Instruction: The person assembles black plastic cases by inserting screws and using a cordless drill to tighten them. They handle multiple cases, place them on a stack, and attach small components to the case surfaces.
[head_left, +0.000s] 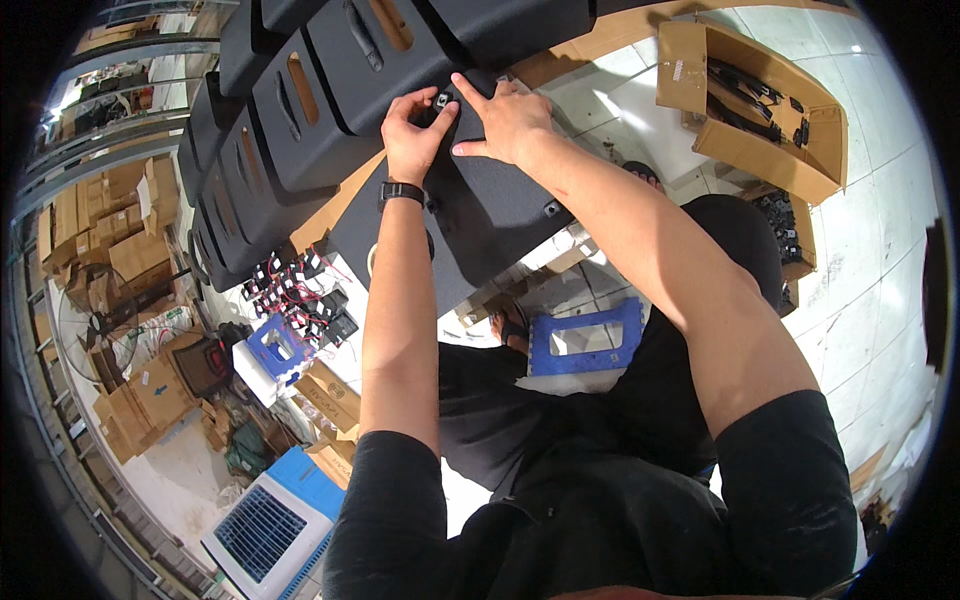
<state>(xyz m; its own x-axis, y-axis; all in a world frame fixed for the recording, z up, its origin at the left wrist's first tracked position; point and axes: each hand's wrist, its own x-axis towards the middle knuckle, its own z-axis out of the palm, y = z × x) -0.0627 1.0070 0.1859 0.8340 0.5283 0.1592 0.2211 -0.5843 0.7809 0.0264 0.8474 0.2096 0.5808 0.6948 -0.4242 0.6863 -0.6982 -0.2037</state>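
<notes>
A black, rough-coated box (485,225) lies in front of me with its flat face up. Near its far edge, my left hand (410,135) is closed, thumb and fingertips around a small black square piece (443,100) with a pale centre. This piece sits on or just above the panel; I cannot tell which. My right hand (508,122) is just to the right, its thumb and index finger stretched apart against the panel and nothing seen in its grasp. A similar small black piece (552,208) sits by the right edge of the panel. A watch is on my left wrist.
Black boxes with handles (300,110) stand in rows at far left. A cardboard box of black cables (830,160) is at right, another with small black parts (785,222) below it. A blue stool (585,340) stands near my legs; red-wired black parts (300,300) lie left.
</notes>
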